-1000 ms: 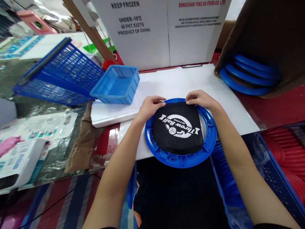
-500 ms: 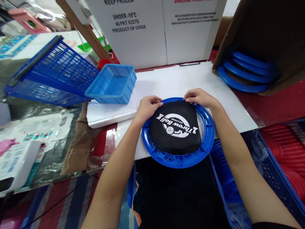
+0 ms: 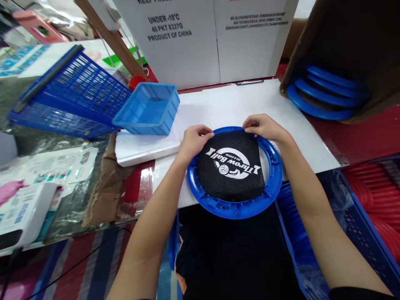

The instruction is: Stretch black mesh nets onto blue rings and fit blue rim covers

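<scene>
A blue plastic ring point(image 3: 237, 210) lies at the front edge of the white work surface point(image 3: 250, 100), partly overhanging my lap. Inside it is a round black mesh net point(image 3: 215, 183) printed "Throw Ball" in white; a gap shows between net and ring on the right. At the upper left rim, my left hand point(image 3: 196, 141) pinches the net's edge between thumb and fingers. My right hand point(image 3: 262, 127) pinches the net's edge at the top right of the ring. The fingertips cover the exact spots they hold.
A light blue tray point(image 3: 162, 121) sits on a white foam slab point(image 3: 140, 154) at left, beside a blue basket point(image 3: 78, 91). White carton point(image 3: 193, 62) stands behind. More blue rings point(image 3: 321, 112) lean in a brown box at right. Red rings point(image 3: 375, 187) fill a crate point(image 3: 362, 225) at lower right.
Both hands stay at the ring's upper rim, with barely any movement. The whole view has shifted very slightly.
</scene>
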`<action>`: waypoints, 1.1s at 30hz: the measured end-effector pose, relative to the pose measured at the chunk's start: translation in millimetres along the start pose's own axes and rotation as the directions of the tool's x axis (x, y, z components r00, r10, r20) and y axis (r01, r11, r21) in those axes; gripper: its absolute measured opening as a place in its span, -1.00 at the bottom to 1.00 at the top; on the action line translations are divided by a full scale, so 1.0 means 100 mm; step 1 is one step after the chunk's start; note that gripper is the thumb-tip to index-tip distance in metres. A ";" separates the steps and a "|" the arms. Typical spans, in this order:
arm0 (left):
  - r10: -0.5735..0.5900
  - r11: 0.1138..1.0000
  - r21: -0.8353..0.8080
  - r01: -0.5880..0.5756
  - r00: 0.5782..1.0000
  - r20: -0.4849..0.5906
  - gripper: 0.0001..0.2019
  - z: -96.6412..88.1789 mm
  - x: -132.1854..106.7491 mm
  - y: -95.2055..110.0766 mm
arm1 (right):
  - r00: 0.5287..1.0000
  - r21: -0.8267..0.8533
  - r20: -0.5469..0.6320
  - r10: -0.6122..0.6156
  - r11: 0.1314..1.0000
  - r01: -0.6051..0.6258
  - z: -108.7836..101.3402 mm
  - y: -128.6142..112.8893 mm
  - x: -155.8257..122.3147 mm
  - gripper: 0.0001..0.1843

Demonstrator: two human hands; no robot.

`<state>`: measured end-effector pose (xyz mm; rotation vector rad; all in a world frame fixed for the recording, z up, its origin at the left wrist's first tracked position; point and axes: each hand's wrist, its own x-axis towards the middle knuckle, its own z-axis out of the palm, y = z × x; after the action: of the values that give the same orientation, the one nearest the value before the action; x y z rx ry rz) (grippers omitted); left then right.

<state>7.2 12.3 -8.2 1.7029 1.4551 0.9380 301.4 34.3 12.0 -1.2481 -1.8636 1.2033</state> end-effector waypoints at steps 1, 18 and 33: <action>0.000 1.000 -0.002 0.000 1.000 0.002 -0.94 0.00 0.00 0.00 | 1.000 0.011 -0.005 0.003 1.000 -0.003 0.00 0.01 0.00 -0.75; 0.137 0.977 0.166 -0.138 0.990 0.013 -0.90 0.01 -0.04 -0.01 | 0.991 -0.180 -0.078 -0.110 0.979 0.094 0.10 0.03 -0.05 -0.84; 0.298 0.786 0.485 -0.383 0.923 0.244 -0.75 0.01 -0.10 0.02 | 0.964 -0.531 -0.013 -0.265 0.819 0.218 0.13 -0.03 -0.08 -0.65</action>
<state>8.3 2.0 -7.8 2.4540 1.4011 0.5827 292.4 21.5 9.0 -1.2524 -2.2907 0.4988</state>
